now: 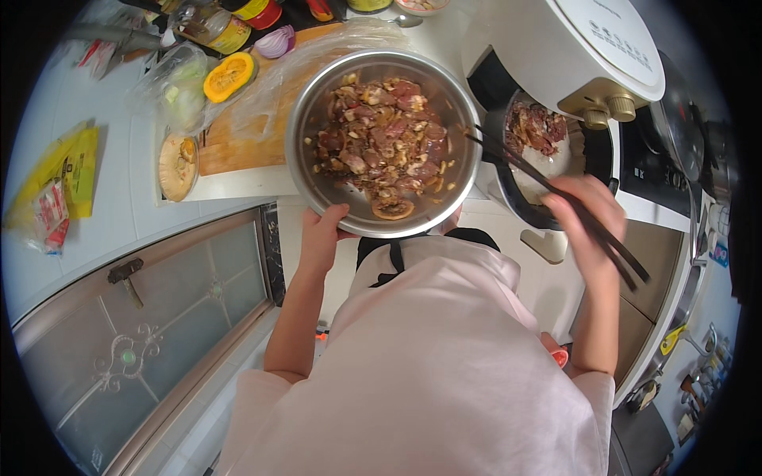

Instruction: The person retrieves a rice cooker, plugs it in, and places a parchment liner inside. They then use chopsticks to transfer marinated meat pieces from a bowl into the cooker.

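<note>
My left hand [324, 229] grips the near-left rim of a stainless steel bowl [300, 172], thumb on top. Inside the bowl lies a heap of raw marinated meat pieces [381, 134] with chopped bits, and a ring-shaped slice rests near its front. My right hand [586, 217] holds a pair of dark chopsticks [553, 187], whose tips reach the bowl's right rim. Beneath that hand is the pulled-out air fryer basket [556, 220], lined with pale paper [530, 181]. Some meat pieces [536, 125] sit on the liner toward the back. Whether the chopstick tips pinch anything is unclear.
The white air fryer [571, 53] with gold knobs stands above the basket. Left of the bowl is a wooden cutting board [238, 146] under plastic film. A halved pumpkin [229, 77], a cut red onion [275, 41] and bottles [208, 27] lie behind. A door handle [126, 273] juts out at left.
</note>
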The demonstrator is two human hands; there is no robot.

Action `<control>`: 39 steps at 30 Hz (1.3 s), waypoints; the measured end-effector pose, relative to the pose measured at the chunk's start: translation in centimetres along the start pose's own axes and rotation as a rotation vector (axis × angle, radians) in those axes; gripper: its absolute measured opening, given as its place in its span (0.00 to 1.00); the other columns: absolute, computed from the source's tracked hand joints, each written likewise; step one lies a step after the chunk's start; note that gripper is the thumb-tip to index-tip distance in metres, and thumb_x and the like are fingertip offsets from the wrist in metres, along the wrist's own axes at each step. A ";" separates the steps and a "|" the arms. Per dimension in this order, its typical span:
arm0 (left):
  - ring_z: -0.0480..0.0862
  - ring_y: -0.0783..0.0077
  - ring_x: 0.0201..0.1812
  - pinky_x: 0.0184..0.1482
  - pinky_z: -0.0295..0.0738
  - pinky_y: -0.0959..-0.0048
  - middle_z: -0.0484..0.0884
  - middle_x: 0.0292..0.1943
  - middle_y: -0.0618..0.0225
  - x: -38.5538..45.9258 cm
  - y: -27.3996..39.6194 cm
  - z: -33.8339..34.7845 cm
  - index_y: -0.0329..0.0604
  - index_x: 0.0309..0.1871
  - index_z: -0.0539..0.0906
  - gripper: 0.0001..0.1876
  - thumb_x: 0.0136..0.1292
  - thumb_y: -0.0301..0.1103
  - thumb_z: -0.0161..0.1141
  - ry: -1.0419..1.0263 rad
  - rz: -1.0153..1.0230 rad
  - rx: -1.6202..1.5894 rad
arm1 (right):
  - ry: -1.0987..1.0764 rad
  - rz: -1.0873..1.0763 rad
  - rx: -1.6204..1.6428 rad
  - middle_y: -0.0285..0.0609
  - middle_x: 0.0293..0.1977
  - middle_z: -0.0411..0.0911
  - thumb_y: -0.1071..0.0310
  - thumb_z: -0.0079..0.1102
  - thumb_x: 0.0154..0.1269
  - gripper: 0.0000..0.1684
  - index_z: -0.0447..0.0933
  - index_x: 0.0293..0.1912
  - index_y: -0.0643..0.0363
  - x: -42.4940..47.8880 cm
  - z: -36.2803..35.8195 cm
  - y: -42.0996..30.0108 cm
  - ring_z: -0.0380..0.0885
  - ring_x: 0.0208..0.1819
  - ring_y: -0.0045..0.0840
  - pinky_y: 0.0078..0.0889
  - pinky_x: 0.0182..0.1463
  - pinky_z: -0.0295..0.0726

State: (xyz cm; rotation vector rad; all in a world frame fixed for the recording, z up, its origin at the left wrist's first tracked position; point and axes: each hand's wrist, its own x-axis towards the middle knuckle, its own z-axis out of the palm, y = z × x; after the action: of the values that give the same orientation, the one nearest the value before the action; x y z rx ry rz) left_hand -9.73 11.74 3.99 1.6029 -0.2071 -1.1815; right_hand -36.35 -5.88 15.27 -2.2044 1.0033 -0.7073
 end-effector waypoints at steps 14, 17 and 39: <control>0.81 0.71 0.30 0.26 0.79 0.74 0.79 0.31 0.62 1.5 -1.2 -1.5 0.31 0.40 0.75 0.12 0.57 0.29 0.50 -0.144 -0.047 -0.177 | -0.231 -0.172 0.012 0.53 0.27 0.77 0.72 0.56 0.55 0.08 0.76 0.32 0.69 3.0 10.8 -3.0 0.78 0.28 0.41 0.33 0.33 0.78; 0.81 0.69 0.28 0.25 0.80 0.75 0.79 0.32 0.60 2.0 -2.0 -2.0 0.28 0.41 0.74 0.13 0.56 0.28 0.49 -0.117 -0.029 -0.133 | -0.249 -0.103 -0.038 0.48 0.26 0.78 0.73 0.59 0.53 0.06 0.78 0.31 0.66 0.3 9.6 -4.3 0.79 0.27 0.36 0.30 0.31 0.79; 0.82 0.68 0.28 0.23 0.80 0.73 0.79 0.31 0.57 1.6 -0.7 -3.3 0.28 0.41 0.73 0.12 0.57 0.27 0.48 -0.151 -0.003 -0.134 | 0.190 0.103 0.036 0.45 0.22 0.79 0.66 0.59 0.59 0.12 0.79 0.33 0.68 5.3 11.4 -4.8 0.78 0.23 0.20 0.19 0.28 0.75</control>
State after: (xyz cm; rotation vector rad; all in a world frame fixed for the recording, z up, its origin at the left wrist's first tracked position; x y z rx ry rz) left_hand -6.68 13.07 2.27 1.3994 -0.2183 -1.2934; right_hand -23.37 -4.02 12.12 -2.0669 1.1796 -0.8933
